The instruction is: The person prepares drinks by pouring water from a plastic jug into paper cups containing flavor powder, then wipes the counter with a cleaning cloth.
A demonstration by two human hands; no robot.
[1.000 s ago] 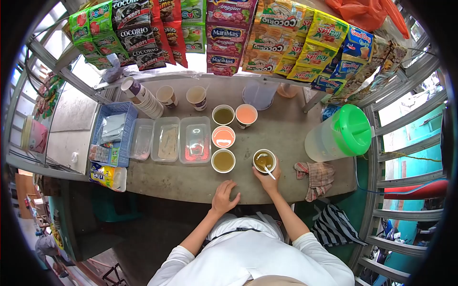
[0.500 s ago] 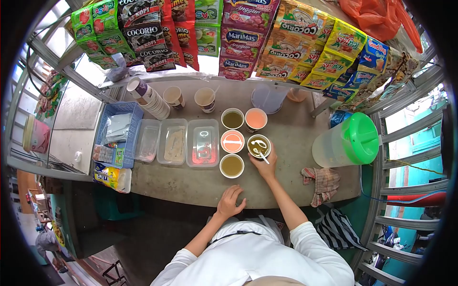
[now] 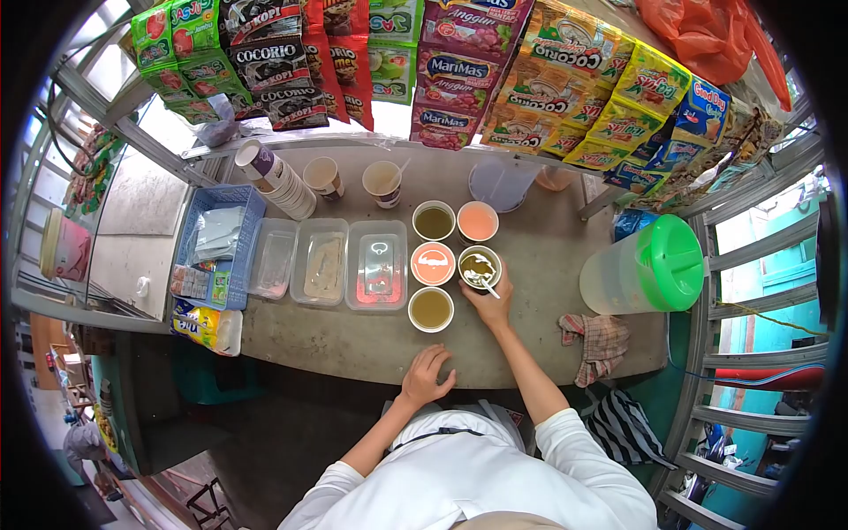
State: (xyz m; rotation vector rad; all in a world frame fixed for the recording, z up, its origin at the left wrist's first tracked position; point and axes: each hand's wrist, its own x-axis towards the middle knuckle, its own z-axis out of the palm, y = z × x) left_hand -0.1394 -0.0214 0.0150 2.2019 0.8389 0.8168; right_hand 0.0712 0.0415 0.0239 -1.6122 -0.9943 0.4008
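Note:
Several paper cups stand close together on the table. My right hand [image 3: 493,302] is wrapped round the lower right cup [image 3: 480,268], which holds a dark green drink with white swirls and a white spoon leaning in it. Left of it is a cup of orange drink with a white streak [image 3: 433,264]. Below that stands an olive-green cup [image 3: 431,309]. A dark green cup [image 3: 434,221] and a plain orange cup [image 3: 477,222] form the back row. My left hand [image 3: 428,376] rests at the table's front edge, fingers loosely apart, holding nothing.
Clear plastic containers [image 3: 376,265] and a blue basket [image 3: 219,247] sit on the left, with stacked cups [image 3: 281,184] behind. A green-lidded jug [image 3: 640,265] and checked cloth [image 3: 595,347] are on the right. Drink sachets [image 3: 459,71] hang above.
The white swirls in the dark green cup have changed shape and spread. The white streak in the orange cup looks different. My hands have hardly moved; the view has shifted slightly.

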